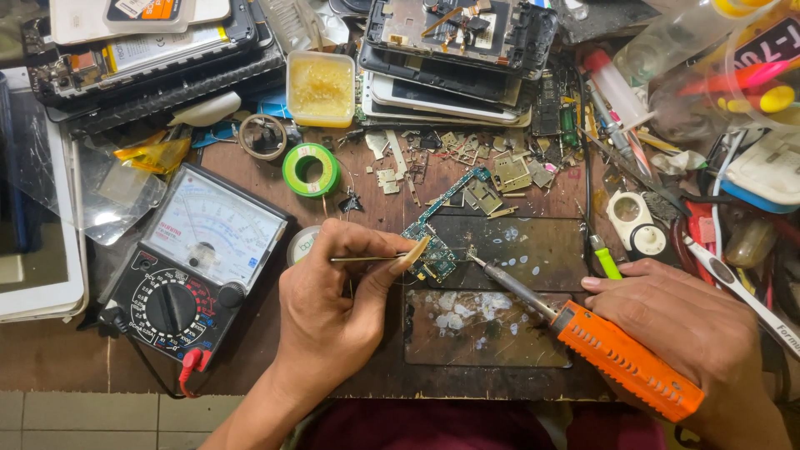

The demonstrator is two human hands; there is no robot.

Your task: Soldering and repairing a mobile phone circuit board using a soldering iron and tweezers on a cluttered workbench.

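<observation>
I see my left hand (329,312) near centre of the bench (250,367), fingers pinched together on tweezers (367,258) that point right, tips at the board (433,250). The board is a small teal circuit pc lying at bench centre, on the left edge of a dark mat (521,250), w/ a thin strip running up and to the right from it. My right hand (692,329) is at right, closed around the orange grip of the iron (583,333); its metal tip angles up-left and sits just beside the board's right edge, can't tell if touching. White blobs mark the mat near the tip.

Left of my left hand, a black meter (196,267) w/ a big dial lies tilted, red plug at its near end. Further off, a green solder reel (310,169) and a tub (321,87) of yellow paste. Stacked phone shells (454,58) fill the far edge. Small metal shields (492,175) lie scattered between the stack and the board. A green-tipped tool (606,260) lies just beside my right hand's fingers.
</observation>
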